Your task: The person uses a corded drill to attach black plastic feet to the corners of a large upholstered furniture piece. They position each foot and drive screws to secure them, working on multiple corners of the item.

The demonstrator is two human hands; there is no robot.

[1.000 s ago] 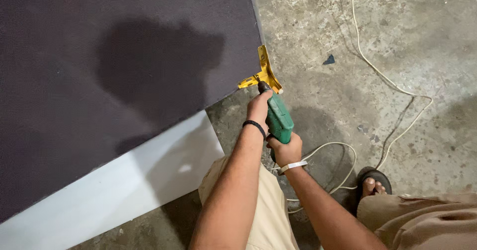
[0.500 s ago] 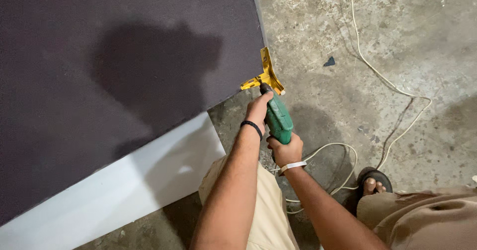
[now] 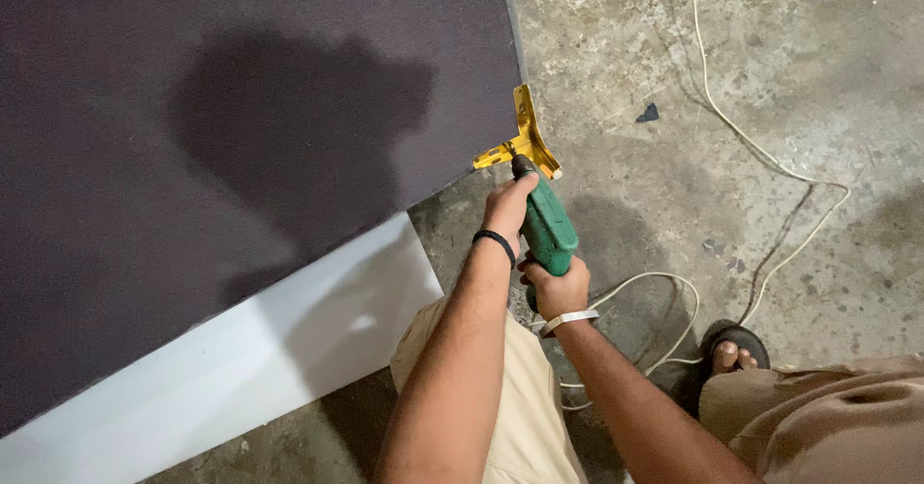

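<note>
- The green power tool lies straight ahead of me, its long axis running from my lap up to the dark board's near corner, where its yellow base sits.
- My left hand is farther forward, fingers curled over the tool's front.
- My right hand is clenched round its rear grip.
- A white cord trails over the concrete floor to my right.

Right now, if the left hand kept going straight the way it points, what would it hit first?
The left hand points up along the green power tool; first in line is probably its yellow guard, then the dark board's corner, though depth is unclear.
</note>
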